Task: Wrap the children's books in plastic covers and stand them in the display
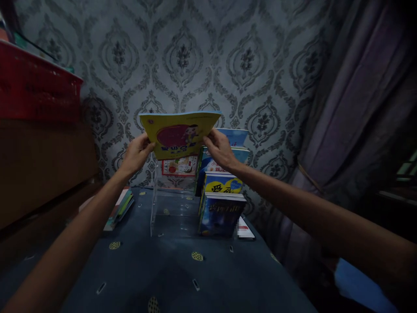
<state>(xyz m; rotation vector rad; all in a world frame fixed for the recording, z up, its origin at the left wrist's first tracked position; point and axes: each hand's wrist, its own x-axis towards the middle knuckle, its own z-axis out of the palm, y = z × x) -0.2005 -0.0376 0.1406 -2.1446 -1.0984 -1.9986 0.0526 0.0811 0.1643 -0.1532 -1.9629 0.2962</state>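
Between my two hands is a yellow picture book [169,134] with a dark pink round shape on its cover. My left hand [138,152] is closed on its left edge, thumb in front. On the right edge my right hand [220,148] pinches it the same way. The book hangs in the air above a clear stepped book stand [154,204]. Behind and below it, a red-bordered book [179,166] stands at the back left of the stand. Several books fill the right side, among them a dark blue book [221,215] in front and a yellow-and-blue book [223,183].
A pile of books [122,208] lies on the dark patterned tablecloth [163,269] at left. A red basket [39,87] sits on a brown box [45,165]. Patterned wallpaper [215,56] is behind; a purple curtain [335,130] hangs at right.
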